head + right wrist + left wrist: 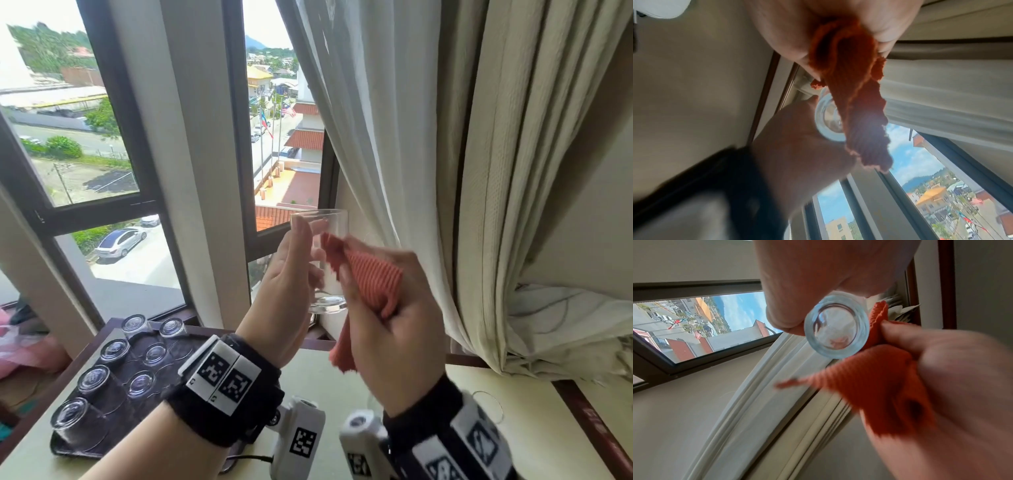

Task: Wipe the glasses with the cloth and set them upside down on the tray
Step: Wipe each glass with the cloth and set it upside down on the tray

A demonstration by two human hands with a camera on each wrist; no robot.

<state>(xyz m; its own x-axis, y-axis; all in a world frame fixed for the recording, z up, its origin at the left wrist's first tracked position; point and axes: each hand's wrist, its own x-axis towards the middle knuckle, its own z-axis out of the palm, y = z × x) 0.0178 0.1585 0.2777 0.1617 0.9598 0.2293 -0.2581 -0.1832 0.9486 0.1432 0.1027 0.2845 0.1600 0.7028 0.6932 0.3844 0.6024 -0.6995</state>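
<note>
An upper-floor room, seemingly a hotel or guest room: a dark-framed window (pixel 144 202) overlooks parked cars, red-tiled roofs and flagpoles far below. Heavy cream curtains (pixel 513 171) with a sheer liner hang beside it, and a pale wood-edged table (pixel 548 428) carries a dark tray (pixel 113 445) of upturned drinking glasses (pixel 92 378).

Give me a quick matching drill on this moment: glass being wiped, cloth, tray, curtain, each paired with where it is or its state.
Things:
1. glass being wiped
2. cloth
3. tray
4. curtain

Places or states:
A. bunched in the right hand
B. hanging at the right of the window
C. held mouth up in the left hand
D. on the table at the left, carrying upturned glasses

Pairs: 1-C, 2-A, 3-D, 4-B
</note>
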